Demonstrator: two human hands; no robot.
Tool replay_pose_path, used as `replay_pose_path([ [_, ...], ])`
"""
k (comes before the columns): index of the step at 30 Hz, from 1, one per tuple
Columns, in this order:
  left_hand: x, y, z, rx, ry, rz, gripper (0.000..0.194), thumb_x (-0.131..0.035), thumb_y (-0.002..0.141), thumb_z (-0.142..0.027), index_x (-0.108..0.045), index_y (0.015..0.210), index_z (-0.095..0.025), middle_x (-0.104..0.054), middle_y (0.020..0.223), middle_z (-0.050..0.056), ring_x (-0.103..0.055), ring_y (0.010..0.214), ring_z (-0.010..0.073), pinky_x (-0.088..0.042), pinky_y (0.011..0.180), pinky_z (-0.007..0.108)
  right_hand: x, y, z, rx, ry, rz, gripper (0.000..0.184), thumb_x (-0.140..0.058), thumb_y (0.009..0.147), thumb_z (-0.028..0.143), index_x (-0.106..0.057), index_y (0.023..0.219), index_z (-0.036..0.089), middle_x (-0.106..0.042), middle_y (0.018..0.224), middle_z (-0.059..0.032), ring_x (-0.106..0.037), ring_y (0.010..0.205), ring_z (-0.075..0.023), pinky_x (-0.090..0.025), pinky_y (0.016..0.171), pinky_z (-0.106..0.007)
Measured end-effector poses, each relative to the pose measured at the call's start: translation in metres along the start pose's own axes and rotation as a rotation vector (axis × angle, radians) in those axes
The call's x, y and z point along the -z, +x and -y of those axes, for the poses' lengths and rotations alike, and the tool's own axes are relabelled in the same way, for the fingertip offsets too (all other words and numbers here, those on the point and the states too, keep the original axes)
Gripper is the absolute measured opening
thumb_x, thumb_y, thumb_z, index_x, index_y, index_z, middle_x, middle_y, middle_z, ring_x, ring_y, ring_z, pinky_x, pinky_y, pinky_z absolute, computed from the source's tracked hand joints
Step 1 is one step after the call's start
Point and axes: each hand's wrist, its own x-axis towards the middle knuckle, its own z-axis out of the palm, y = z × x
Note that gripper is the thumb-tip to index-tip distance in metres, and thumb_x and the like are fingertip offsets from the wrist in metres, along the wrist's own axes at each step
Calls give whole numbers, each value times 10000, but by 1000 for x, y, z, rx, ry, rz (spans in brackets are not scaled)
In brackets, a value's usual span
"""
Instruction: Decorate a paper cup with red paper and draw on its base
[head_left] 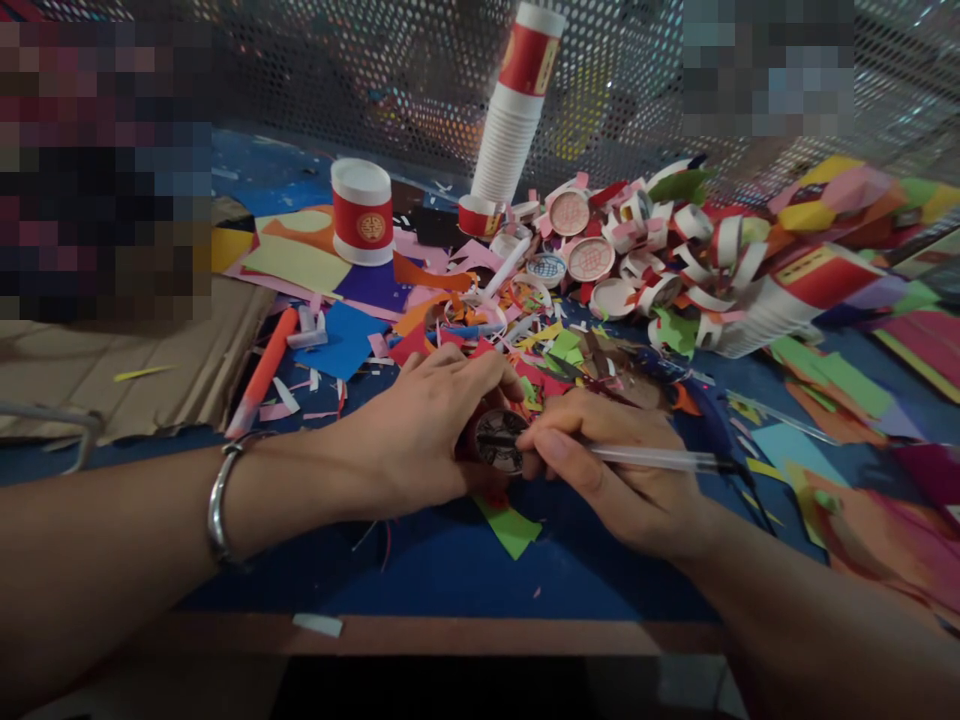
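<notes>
My left hand [424, 435] is wrapped around a red paper cup [501, 440], whose round end faces up toward me. Dark line drawing covers that disc, though its details are hard to make out in the shade. In my right hand [630, 470] is a pen [652, 457] with a clear barrel, gripped near its tip. Those fingertips rest at the right edge of the disc; the pen's point is hidden behind them. A green paper scrap [510, 525] lies just below the cup.
Behind my hands, cut cup pieces with drawn discs [591, 260] lie among paper scraps. A tall cup stack [510, 130] leans near the mesh panel [420, 90]. One cup [362, 215] stands upside down. An orange marker [264, 370] lies beside cardboard [150, 360].
</notes>
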Motion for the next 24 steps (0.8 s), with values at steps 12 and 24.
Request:
replay_pose_path([
  [12, 2, 0, -1, 5, -15, 25, 422, -788, 795, -325, -572, 1136, -201, -672, 1124, 51, -560, 1062, 270, -437, 890, 402, -1, 0, 1, 9, -9, -8, 180, -533, 1001, 172, -640, 858, 201, -682, 746, 6, -625, 630, -105, -502, 607, -249],
  [24, 2, 1, 1, -9, -16, 18, 410, -785, 790, -294, -570, 1128, -206, -671, 1099, 33, -573, 1021, 248, -431, 854, 365, -1, -1, 2, 8, -27, -11, 178, -530, 994, 156, -636, 855, 187, -675, 747, 12, -629, 650, -90, -498, 635, -217],
])
